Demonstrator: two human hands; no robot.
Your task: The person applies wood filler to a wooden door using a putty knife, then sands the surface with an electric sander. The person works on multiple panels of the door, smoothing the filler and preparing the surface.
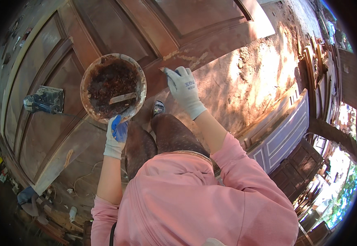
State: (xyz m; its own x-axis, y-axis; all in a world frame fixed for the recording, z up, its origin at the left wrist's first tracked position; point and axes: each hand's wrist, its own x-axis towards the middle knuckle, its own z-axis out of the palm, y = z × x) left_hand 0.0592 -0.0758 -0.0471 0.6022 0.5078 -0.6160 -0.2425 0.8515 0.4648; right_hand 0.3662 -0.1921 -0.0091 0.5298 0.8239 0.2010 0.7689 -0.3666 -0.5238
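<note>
My left hand (117,137), in a white glove with a blue coating, grips the near rim of a round bucket (84,96). Dark brown, lumpy paste (110,80) coats its inside, and a flat pale strip like a scraper blade (122,98) lies on the paste. My right hand (184,87), gloved in white, is closed with its fingers pointing to the wooden door's edge. A small brownish tip (161,69) shows at its fingertips; its kind is hard to make out. Light tan filler patches (193,60) mark the brown panelled door (108,30) just beyond that hand.
A power sander (43,100) rests on the door at the left, its cord trailing toward me. On the right, a grey-purple door (283,131) and a dark brown door (297,168) lean near stacked boards (310,69). Sunlit dirt ground (244,78) lies between.
</note>
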